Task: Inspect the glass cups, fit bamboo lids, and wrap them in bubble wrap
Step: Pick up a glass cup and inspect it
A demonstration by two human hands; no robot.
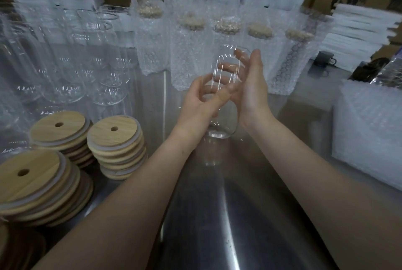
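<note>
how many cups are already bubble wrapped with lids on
5 wrapped cups in a back row: leftmost, second, third behind the held glass, fourth, rightmost. More may be hidden beyond it.

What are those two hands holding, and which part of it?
A clear glass cup, by its sides. The left hand curls round its middle; the right hand wraps the upper part near the rim.
</note>
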